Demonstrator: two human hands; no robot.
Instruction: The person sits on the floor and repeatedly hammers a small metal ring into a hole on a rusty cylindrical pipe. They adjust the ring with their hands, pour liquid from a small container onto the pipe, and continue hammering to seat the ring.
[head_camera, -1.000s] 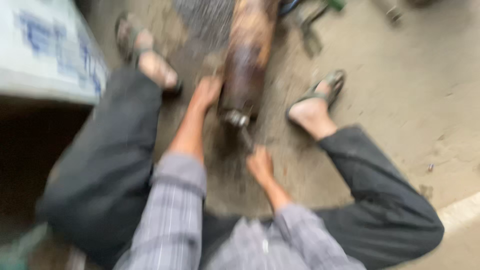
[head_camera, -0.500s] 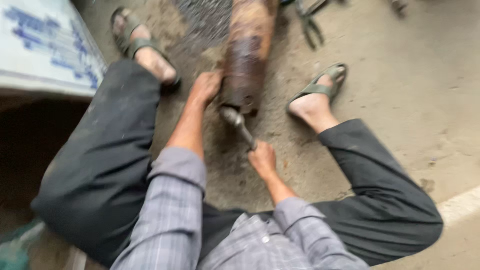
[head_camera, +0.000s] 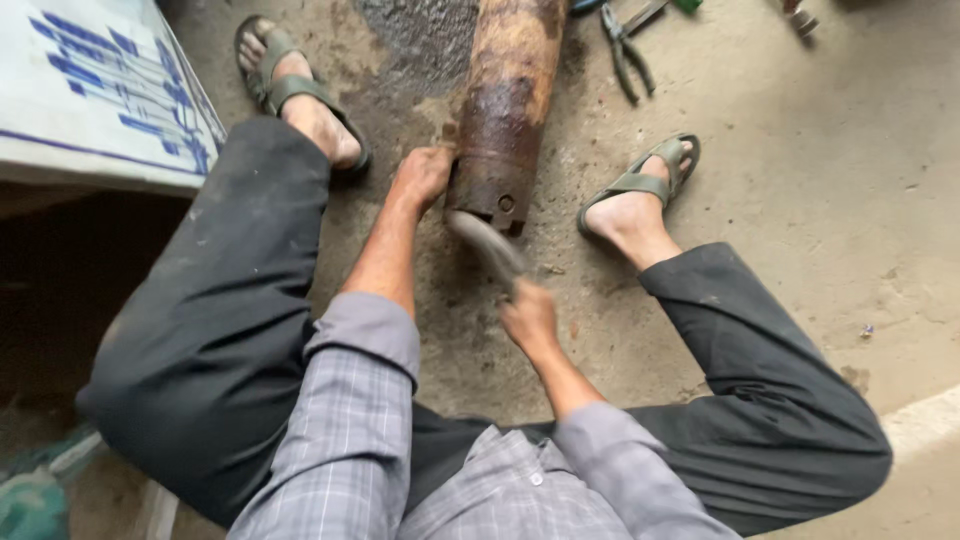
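Person seated on the concrete floor (head_camera: 800, 200), legs spread, sandalled feet either side of the work. A rusty metal cylinder (head_camera: 505, 110) lies lengthwise on the floor between the feet, its near end pointing at the person and its far end running out of the top of frame.

Left hand (head_camera: 424, 175) presses against the left side of the cylinder's near end, fingers curled on the rim to steady it. Right hand (head_camera: 530, 318) is clenched around the handle of a hand tool (head_camera: 487, 247); the tool is motion-blurred, its tip at the cylinder's end face, kind unclear.

Handling: the cylinder looks heavy and rigid, its surface rough and flaky with rust, so grip is good but edges may be sharp. It would likely roll sideways; best held at the near rim.

Room: pliers (head_camera: 625, 50) lie just right of the cylinder's far part. A white panel with blue markings (head_camera: 90, 90) bounds the left. Open floor to the right.
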